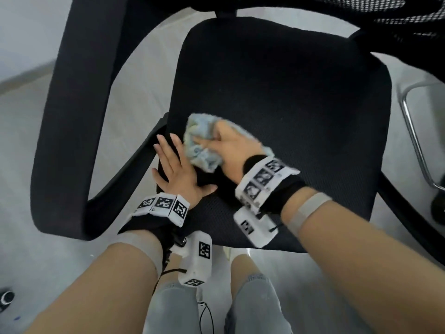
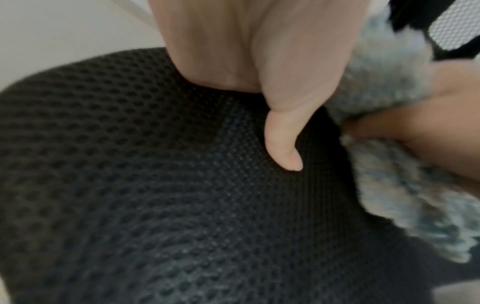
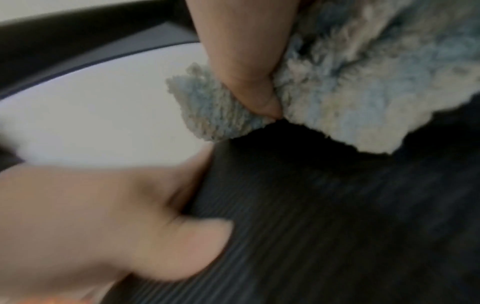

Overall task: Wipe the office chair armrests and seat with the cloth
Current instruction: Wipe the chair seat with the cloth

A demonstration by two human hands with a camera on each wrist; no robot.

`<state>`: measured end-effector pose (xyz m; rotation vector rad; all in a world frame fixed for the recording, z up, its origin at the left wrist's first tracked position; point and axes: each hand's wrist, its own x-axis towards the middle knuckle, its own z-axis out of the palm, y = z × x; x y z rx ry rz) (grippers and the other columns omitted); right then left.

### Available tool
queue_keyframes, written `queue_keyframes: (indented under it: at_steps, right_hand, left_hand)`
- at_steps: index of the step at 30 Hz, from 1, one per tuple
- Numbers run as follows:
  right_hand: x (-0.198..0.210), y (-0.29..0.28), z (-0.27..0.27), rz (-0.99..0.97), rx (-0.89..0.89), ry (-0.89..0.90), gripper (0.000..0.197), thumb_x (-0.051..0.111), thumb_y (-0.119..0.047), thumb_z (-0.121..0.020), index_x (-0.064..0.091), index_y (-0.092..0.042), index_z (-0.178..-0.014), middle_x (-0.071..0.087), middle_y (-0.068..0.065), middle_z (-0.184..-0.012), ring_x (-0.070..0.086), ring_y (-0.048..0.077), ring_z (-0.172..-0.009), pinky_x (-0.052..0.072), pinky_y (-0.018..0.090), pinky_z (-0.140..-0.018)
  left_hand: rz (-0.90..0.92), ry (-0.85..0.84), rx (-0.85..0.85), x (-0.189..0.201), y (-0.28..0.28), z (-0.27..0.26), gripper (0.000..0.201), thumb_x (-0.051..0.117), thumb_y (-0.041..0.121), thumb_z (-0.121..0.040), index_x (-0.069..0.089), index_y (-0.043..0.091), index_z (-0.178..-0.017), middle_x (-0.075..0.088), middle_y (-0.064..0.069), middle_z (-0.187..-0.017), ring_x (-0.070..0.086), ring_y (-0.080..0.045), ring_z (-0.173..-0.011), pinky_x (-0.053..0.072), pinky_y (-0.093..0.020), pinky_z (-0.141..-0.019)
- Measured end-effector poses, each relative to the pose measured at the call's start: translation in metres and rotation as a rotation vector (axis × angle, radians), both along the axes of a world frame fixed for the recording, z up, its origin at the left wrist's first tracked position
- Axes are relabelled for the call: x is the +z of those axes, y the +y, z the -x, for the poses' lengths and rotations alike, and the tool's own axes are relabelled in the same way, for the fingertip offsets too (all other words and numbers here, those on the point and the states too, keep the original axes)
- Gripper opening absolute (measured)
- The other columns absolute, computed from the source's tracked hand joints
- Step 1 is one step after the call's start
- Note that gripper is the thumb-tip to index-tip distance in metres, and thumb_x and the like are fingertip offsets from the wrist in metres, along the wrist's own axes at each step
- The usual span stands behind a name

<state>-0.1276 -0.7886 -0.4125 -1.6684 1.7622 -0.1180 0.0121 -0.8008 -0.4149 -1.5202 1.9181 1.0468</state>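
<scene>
The black mesh seat of the office chair fills the head view. A fluffy light-blue cloth lies bunched on the seat's front left part, and my right hand grips it, blurred by motion. In the right wrist view my thumb pinches the cloth against the seat. My left hand lies flat with straight fingers on the seat's left edge, just beside the cloth. In the left wrist view its thumb rests on the mesh, with the cloth to its right. The left armrest curves at the left.
The chair's mesh backrest is at the top right. A chrome frame of another piece of furniture stands right of the seat. Pale floor surrounds the chair. My legs in grey jeans stand at the seat's front edge.
</scene>
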Motion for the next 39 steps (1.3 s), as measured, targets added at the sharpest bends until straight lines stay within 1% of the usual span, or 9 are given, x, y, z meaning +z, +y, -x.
queue_keyframes:
  at_steps: [3,7,11,16,20,25,29,35,39]
  right_hand:
    - [0.009,0.017,0.066,0.17,-0.598,-0.409,0.021,0.036,-0.008,-0.08,0.047,-0.025,-0.08,0.046,-0.009,-0.073,0.037,0.004,-0.056,0.03,0.012,-0.042]
    - [0.009,0.034,0.098,-0.094,-0.971,0.198,0.026,0.046,-0.017,-0.086,0.053,-0.014,-0.111,0.057,0.01,-0.111,0.057,0.026,-0.087,0.045,0.031,-0.075]
    - [-0.006,0.017,0.037,0.126,-0.54,-0.046,0.036,0.05,-0.007,-0.084,0.051,-0.041,-0.071,0.036,-0.022,-0.079,0.029,-0.004,-0.061,0.028,0.023,-0.054]
    - [-0.008,0.006,0.01,-0.085,-0.18,-0.031,0.041,0.05,-0.029,-0.086,0.044,-0.03,-0.127,0.048,0.003,-0.118,0.05,0.021,-0.1,0.042,0.034,-0.078]
    - [-0.009,0.003,0.082,0.088,-0.889,-0.01,0.025,0.056,-0.026,-0.085,0.061,-0.019,-0.109,0.051,-0.017,-0.081,0.053,-0.001,-0.062,0.041,0.006,-0.048]
    - [0.015,0.055,0.146,0.005,-1.126,0.15,0.036,0.031,0.005,-0.085,0.052,0.006,-0.114,0.045,0.02,-0.081,0.045,0.04,-0.115,0.034,0.029,-0.095]
    - [0.017,0.11,0.122,-0.079,-1.19,0.266,0.035,0.03,0.005,-0.082,0.053,0.007,-0.109,0.038,0.031,-0.125,0.047,0.04,-0.102,0.032,0.026,-0.09]
    - [0.028,0.145,0.035,-0.205,-1.271,0.083,0.017,0.047,-0.017,-0.089,0.05,-0.01,-0.104,0.052,0.015,-0.096,0.052,0.036,-0.1,0.038,0.017,-0.067]
    - [0.04,0.16,-0.009,-0.419,-0.797,0.034,0.045,0.042,-0.012,-0.091,0.035,-0.018,-0.134,0.038,0.015,-0.131,0.043,0.032,-0.116,0.039,0.033,-0.097]
  left_hand:
    - [0.037,0.013,-0.057,-0.002,-0.001,-0.005,0.13,0.073,0.047,-0.066,-0.03,0.012,-0.139,-0.035,-0.016,-0.149,-0.029,-0.03,-0.14,-0.003,-0.055,-0.113]
    - [0.059,0.006,-0.059,-0.004,0.001,-0.001,0.131,0.073,0.045,-0.066,-0.031,0.013,-0.138,-0.036,-0.016,-0.149,-0.029,-0.03,-0.139,-0.003,-0.054,-0.113]
    - [0.093,0.009,-0.054,-0.007,0.004,-0.003,0.134,0.074,0.051,-0.062,-0.029,0.011,-0.139,-0.033,-0.018,-0.15,-0.027,-0.03,-0.14,0.0,-0.054,-0.113]
    - [0.144,0.013,-0.035,-0.008,0.008,-0.004,0.135,0.076,0.052,-0.059,-0.022,0.01,-0.141,-0.027,-0.018,-0.152,-0.023,-0.029,-0.142,0.004,-0.054,-0.114]
    - [0.128,0.008,-0.051,-0.008,0.005,-0.004,0.133,0.074,0.05,-0.061,-0.026,0.012,-0.141,-0.03,-0.017,-0.151,-0.024,-0.029,-0.142,0.002,-0.054,-0.114]
    - [0.101,-0.031,-0.059,-0.006,0.002,0.001,0.128,0.073,0.04,-0.068,-0.031,0.015,-0.138,-0.036,-0.014,-0.149,-0.029,-0.028,-0.14,-0.003,-0.051,-0.114]
    - [0.142,-0.077,-0.06,-0.002,0.003,0.004,0.124,0.071,0.04,-0.07,-0.028,0.014,-0.14,-0.032,-0.015,-0.151,-0.025,-0.028,-0.142,0.002,-0.049,-0.115]
    - [0.206,-0.11,-0.047,0.016,0.022,-0.003,0.104,0.063,0.029,-0.081,-0.018,0.017,-0.144,-0.025,-0.012,-0.154,-0.015,-0.026,-0.145,0.013,-0.05,-0.115]
    - [-0.011,-0.138,-0.065,0.04,0.029,-0.01,0.099,0.064,0.022,-0.081,-0.01,0.018,-0.146,-0.025,-0.014,-0.154,-0.015,-0.032,-0.144,0.006,-0.042,-0.118]
